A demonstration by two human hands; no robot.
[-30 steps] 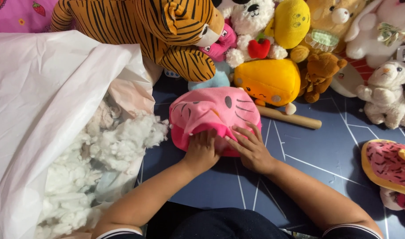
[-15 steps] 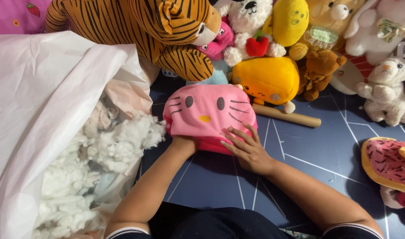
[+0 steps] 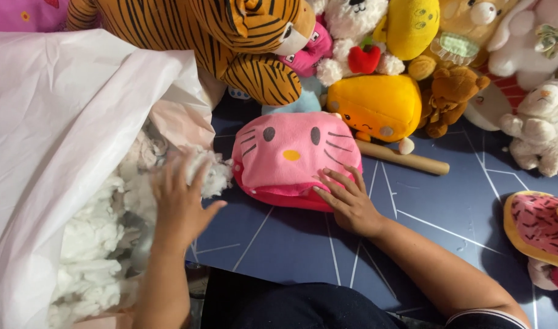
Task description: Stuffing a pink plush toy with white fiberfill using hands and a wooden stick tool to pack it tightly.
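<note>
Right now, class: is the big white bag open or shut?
Open: the white bag gapes, white stuffing spilling out beside the left hand.

Pink cat-face plush (image 3: 294, 155), white stuffing (image 3: 90, 244), orange black-striped tiger (image 3: 199, 30)

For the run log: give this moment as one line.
left hand: reaching into white stuffing in white bag | right hand: fingers spread, pressing pink cat-face plush | blue mat | wooden stick behind plush
</note>
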